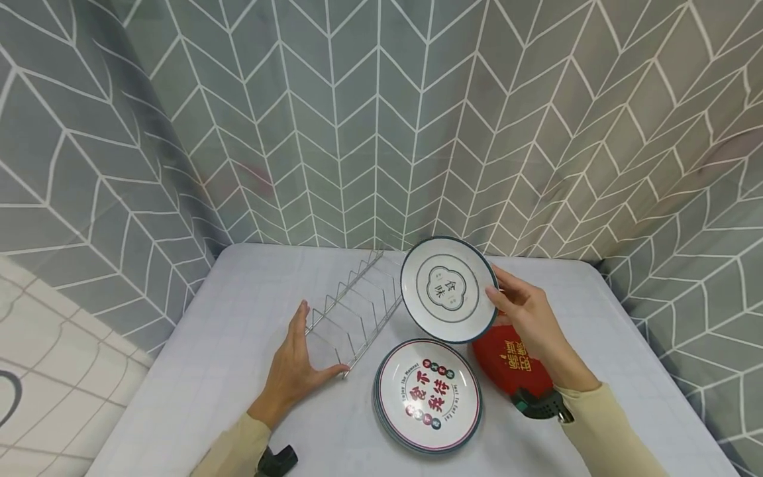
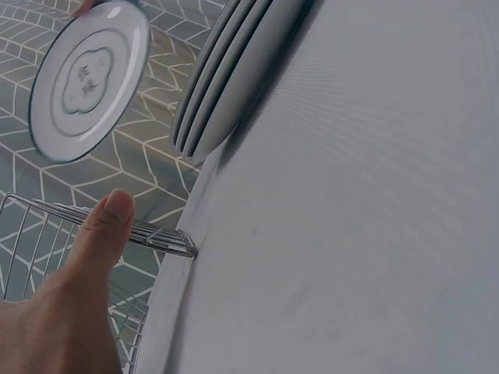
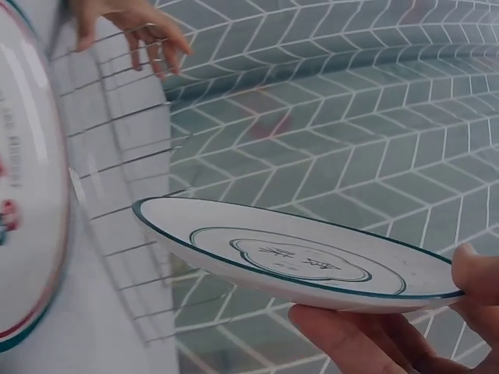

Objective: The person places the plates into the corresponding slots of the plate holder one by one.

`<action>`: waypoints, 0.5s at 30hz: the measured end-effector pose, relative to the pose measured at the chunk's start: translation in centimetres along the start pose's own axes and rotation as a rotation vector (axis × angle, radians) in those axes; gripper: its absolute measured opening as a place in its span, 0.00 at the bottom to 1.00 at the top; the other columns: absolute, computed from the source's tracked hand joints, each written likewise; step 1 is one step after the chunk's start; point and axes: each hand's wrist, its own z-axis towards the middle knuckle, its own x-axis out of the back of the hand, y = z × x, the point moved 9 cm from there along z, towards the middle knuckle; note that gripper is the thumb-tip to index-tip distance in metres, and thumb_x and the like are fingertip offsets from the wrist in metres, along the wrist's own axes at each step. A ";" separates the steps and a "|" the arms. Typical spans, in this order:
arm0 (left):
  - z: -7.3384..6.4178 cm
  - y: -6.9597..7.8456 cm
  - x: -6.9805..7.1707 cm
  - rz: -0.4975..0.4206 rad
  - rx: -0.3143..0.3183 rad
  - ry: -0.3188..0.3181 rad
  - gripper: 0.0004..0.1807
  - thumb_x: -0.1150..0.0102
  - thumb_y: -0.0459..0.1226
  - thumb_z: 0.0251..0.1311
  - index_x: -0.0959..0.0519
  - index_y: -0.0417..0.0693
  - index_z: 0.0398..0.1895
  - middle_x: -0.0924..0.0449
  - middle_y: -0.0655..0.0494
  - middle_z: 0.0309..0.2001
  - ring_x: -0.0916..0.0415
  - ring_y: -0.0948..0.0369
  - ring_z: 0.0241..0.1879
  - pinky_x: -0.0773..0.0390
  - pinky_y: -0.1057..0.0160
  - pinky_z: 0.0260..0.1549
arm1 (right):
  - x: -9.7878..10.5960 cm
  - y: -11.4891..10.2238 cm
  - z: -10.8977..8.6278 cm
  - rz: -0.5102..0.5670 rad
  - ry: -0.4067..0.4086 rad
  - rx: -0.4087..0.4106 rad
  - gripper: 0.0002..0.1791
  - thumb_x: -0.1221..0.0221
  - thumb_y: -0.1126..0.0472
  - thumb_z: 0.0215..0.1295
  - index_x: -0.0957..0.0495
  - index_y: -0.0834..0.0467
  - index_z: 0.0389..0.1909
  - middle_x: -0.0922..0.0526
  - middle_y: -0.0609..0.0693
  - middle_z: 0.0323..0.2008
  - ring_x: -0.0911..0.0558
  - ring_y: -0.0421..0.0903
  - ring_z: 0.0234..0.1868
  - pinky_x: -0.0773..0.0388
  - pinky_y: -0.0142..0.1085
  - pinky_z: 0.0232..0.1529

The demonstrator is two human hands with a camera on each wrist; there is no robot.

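My right hand (image 1: 527,315) pinches the right rim of a white plate (image 1: 417,295) with a dark teal edge and a framed emblem. The thumb lies on the face and the fingers pass beneath; the plate is held raised and tilted. My left hand (image 1: 298,364) is at the near end of a wire plate rack (image 1: 357,305), thumb and fingers spread across its two sides. The thumb (image 2: 105,234) appears in front of the rack's wires in the left wrist view; firm contact cannot be told. A stack of plates (image 1: 390,377) lies nearer, its top one printed with red characters.
Beneath the right forearm is a red rounded thing (image 1: 497,371) with gold characters, partly hidden. Everything stands on a white-covered table (image 1: 238,291). Grey curtains (image 1: 357,132) with white chevron lines hang behind and at both sides. Each wrist wears a dark strapped device (image 1: 533,404).
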 end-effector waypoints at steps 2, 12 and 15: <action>0.0 0.0 0.1 0.002 -0.005 0.005 0.76 0.35 0.74 0.33 0.50 0.27 0.73 0.41 0.34 0.72 0.30 0.42 0.64 0.16 0.52 0.42 | -0.6 -0.7 1.2 0.010 -0.005 0.008 0.29 0.45 0.60 0.72 0.37 0.61 0.71 0.19 0.38 0.43 0.18 0.37 0.36 0.14 0.34 0.32; -0.2 -0.1 0.1 0.011 -0.008 0.018 0.75 0.36 0.75 0.34 0.50 0.28 0.74 0.42 0.35 0.72 0.28 0.42 0.62 0.15 0.53 0.35 | -5.1 -2.9 5.6 0.016 -0.082 0.000 0.26 0.45 0.61 0.72 0.33 0.55 0.70 0.22 0.61 0.48 0.17 0.37 0.37 0.14 0.37 0.32; -0.2 -0.1 0.0 0.008 -0.006 0.008 0.75 0.37 0.75 0.35 0.50 0.29 0.74 0.42 0.36 0.73 0.29 0.42 0.62 0.15 0.53 0.36 | -6.4 -3.3 6.2 -0.008 -0.115 0.005 0.26 0.45 0.61 0.72 0.33 0.53 0.70 0.22 0.64 0.50 0.17 0.39 0.38 0.13 0.40 0.32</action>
